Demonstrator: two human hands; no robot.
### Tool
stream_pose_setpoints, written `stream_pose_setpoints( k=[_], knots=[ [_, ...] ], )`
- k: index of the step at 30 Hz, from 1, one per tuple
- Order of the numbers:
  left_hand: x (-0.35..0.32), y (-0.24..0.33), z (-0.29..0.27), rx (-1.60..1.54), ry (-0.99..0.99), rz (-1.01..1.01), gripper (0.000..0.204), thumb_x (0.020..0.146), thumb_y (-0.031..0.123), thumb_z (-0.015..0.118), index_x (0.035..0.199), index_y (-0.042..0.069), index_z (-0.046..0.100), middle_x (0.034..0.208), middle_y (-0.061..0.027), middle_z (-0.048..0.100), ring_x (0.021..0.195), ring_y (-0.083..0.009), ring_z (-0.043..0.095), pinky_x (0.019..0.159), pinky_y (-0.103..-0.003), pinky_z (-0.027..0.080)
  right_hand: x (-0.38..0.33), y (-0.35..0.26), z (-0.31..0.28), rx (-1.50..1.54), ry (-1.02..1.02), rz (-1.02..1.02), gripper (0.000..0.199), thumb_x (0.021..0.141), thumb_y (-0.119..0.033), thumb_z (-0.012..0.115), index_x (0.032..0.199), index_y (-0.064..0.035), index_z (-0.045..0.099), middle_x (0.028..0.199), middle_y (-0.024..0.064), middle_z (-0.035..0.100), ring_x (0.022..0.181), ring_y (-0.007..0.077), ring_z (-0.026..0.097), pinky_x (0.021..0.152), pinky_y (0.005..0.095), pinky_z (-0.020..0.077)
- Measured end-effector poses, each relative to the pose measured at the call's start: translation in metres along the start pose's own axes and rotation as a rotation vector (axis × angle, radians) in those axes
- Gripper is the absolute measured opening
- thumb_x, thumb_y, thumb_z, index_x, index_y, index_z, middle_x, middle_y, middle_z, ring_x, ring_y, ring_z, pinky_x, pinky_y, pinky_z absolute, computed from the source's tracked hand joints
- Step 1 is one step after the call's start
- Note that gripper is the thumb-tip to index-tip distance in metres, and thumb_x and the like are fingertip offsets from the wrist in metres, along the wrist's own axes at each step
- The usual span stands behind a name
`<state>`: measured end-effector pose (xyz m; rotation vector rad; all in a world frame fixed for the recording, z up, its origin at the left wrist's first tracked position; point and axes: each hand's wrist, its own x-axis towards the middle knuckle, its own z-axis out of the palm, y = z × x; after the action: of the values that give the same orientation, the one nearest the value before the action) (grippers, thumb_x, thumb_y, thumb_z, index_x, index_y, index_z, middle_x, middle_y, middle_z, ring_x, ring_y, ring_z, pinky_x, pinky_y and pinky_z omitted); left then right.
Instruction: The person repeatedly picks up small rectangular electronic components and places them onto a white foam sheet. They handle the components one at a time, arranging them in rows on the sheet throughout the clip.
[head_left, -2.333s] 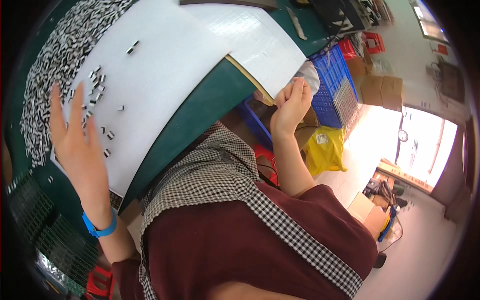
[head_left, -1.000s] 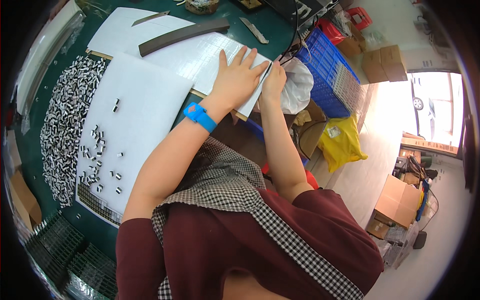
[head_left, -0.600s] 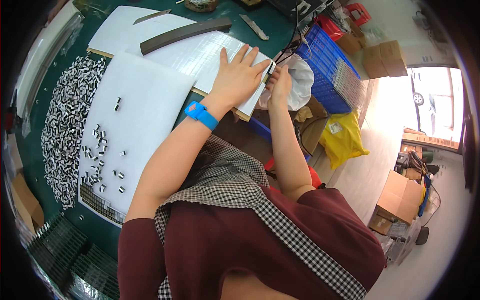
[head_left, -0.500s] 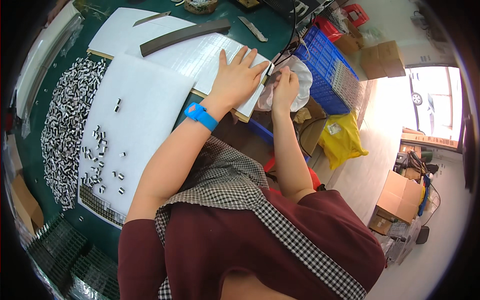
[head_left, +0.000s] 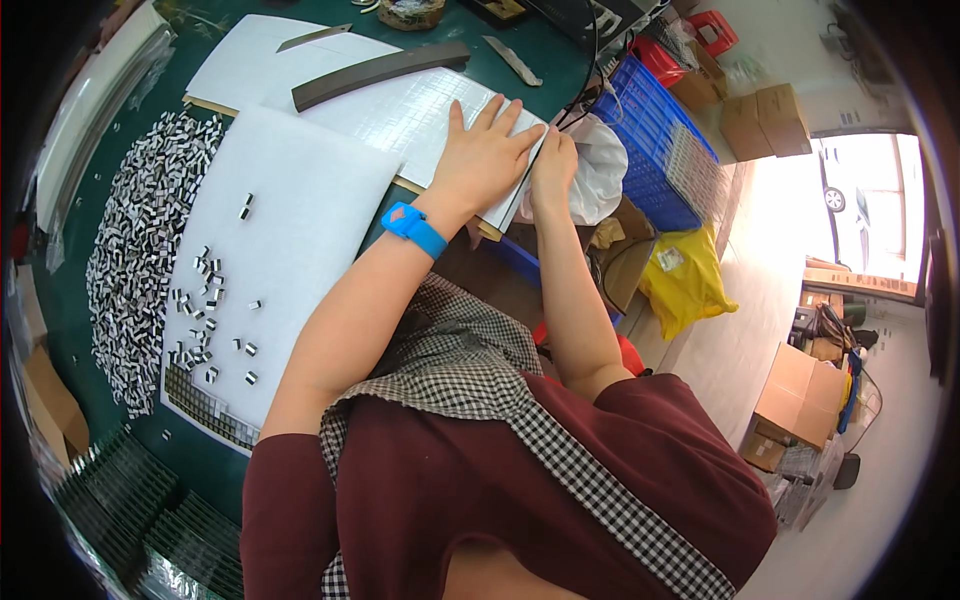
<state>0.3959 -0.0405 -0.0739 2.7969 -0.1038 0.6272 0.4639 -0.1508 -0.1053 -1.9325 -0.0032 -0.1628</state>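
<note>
My left hand [head_left: 483, 150] lies flat with its fingers spread on a white-covered board [head_left: 415, 108]. A blue strap [head_left: 413, 230] circles that wrist. At the board's right end my right hand [head_left: 554, 172] is closed, its fingertips against the edge near my left thumb. Whatever it grips is hidden by the fingers. Behind my left hand a long dark, slightly curved-looking bar [head_left: 380, 76] rests across the board. A white foam sheet [head_left: 300, 190] overlaps the board's left part and carries several small shiny metal-and-black blocks [head_left: 250, 348] and a dark patch of rows of pieces [head_left: 205, 405].
A heap of similar small blocks [head_left: 145, 260] covers the green table [head_left: 180, 450] at left. Dark ribbed racks [head_left: 120, 480] stand at lower left. Right of my hands are a white plastic bag [head_left: 600, 165], a blue crate [head_left: 650, 140] and a yellow bag [head_left: 685, 275].
My right hand has shifted slightly left and up along the board's edge, and the dark strip that showed by its fingers is now hidden. My left hand stays spread on the board.
</note>
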Motion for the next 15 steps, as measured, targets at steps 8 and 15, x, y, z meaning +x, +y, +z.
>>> stream_pose_setpoints(
  k=[8, 15],
  knots=[
    [-0.002, -0.004, -0.008, -0.126, 0.05, -0.029, 0.033, 0.087, 0.029, 0.048, 0.117, 0.019, 0.06, 0.133, -0.0117, 0.048, 0.127, -0.0278, 0.041, 0.098, -0.064, 0.029, 0.021, 0.025, -0.042, 1.204, -0.369, 0.568, 0.012, 0.093, -0.012, 0.045, 0.083, -0.0056, 0.045, 0.065, -0.002, 0.039, 0.054, 0.0075, 0.038, 0.047, 0.0178, 0.0339],
    [-0.128, -0.002, -0.148, -0.168, 0.225, -0.381, 0.014, 0.077, 0.018, 0.059, 0.085, 0.006, 0.062, 0.082, -0.0114, 0.058, 0.079, -0.0282, 0.056, 0.071, -0.041, 0.044, 0.002, -0.029, -0.043, 1.345, -0.594, 0.598, 0.023, 0.095, -0.023, 0.051, 0.1, -0.0003, 0.049, 0.074, 0.0026, 0.038, 0.056, 0.0108, 0.033, 0.046, 0.0231, 0.028]
  ],
)
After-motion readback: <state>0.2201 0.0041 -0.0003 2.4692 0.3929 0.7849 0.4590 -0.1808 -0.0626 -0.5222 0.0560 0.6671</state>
